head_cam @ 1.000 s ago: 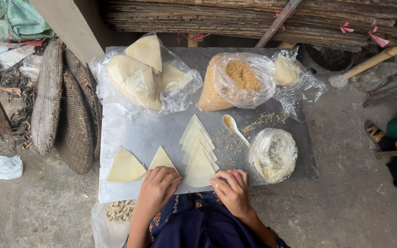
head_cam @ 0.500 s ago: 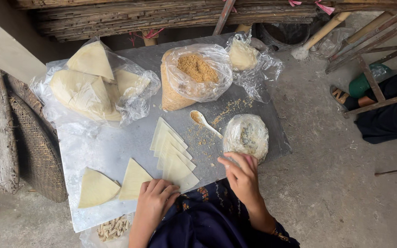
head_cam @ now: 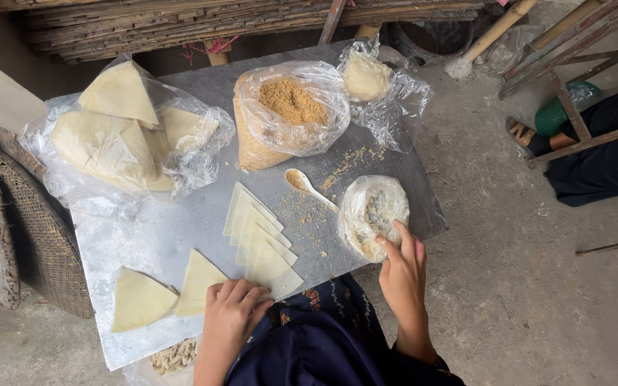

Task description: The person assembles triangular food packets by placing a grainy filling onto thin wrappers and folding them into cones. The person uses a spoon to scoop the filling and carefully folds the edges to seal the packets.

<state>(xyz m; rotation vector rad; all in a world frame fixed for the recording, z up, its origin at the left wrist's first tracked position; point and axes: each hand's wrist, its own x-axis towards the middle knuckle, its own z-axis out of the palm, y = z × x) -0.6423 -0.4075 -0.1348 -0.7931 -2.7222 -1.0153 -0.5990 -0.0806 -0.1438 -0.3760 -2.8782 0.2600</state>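
Two folded triangles (head_cam: 162, 297) lie finished at the metal sheet's (head_cam: 144, 236) near left corner — a stack of flat wrappers (head_cam: 259, 236) waits unfilled. The right hand (head_cam: 403, 268), fingers spread, touches the bag of pale filling (head_cam: 373, 214); the left hand (head_cam: 234, 314) rests curled at the near edge.

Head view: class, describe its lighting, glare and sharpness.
Head view: soft, even daylight with faint shadows; mild glare on the clear bags and the grey board; the right hand at the small bag and the left hand look sharp; edges bend slightly, wide-angle.

The left hand (head_cam: 232, 309) hides a folded triangle's (head_cam: 198, 281) corner; the seated person (head_cam: 595, 154) is cut off.
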